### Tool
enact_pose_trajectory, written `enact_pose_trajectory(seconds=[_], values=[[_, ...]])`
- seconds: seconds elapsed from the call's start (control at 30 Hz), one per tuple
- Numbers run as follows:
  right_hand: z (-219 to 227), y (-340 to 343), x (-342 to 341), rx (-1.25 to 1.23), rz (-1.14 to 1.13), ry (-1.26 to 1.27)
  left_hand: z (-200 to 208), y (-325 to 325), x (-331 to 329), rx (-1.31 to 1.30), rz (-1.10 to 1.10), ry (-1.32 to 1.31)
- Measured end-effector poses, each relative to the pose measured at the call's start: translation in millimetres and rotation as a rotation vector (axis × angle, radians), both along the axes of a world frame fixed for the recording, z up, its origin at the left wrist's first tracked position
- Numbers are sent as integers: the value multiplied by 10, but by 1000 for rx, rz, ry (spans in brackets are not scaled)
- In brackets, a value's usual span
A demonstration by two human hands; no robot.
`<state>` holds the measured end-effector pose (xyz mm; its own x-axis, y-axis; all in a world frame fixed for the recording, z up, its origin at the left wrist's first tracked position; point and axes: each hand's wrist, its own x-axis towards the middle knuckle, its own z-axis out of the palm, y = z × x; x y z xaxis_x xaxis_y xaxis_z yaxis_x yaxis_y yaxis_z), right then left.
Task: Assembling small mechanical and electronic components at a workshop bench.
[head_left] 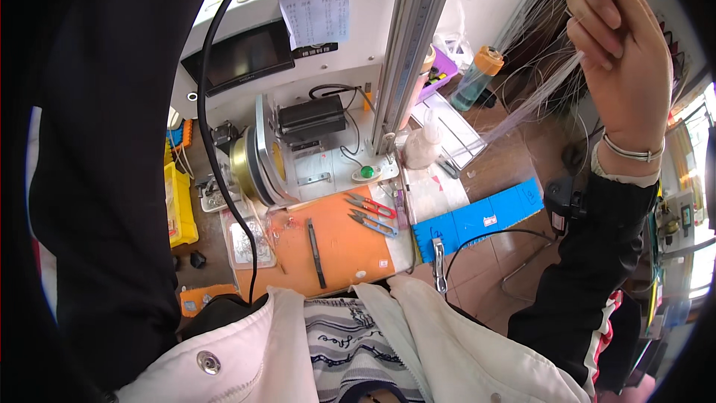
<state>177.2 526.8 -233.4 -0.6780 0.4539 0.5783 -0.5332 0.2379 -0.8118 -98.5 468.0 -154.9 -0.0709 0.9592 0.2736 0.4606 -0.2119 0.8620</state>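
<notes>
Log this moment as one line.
right hand: up beside pale strands, grip unclear | left hand: out of view | orange mat: red snips, blue snips, dark slim tool

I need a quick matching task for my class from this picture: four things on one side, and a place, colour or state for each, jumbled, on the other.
Column one
1. Right hand
2. Red snips
3. Bottle
4. Clip

Column two
A. Has an orange cap
B. At the left end of the blue strip
C. Raised at the upper right, by the pale strands
D. Lying on the orange mat

Right pairs: 1-C, 2-D, 3-A, 4-B
</notes>
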Motion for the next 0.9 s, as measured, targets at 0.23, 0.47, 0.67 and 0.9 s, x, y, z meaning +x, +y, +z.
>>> enact_pose_trajectory(seconds=[0.23, 0.47, 0.67, 0.9], values=[[-147, 28, -43, -24, 116, -14, 238, -79, -331, -129, -17, 359], [-107, 60, 11, 10, 82, 12, 413, -30, -402, -319, 208, 550], [-76, 43, -85, -13, 114, 28, 568, 332, -1045, 844, 675, 822], [-78, -31, 11, 25, -1, 20, 290, 503, -920, 1228, 547, 1626]])
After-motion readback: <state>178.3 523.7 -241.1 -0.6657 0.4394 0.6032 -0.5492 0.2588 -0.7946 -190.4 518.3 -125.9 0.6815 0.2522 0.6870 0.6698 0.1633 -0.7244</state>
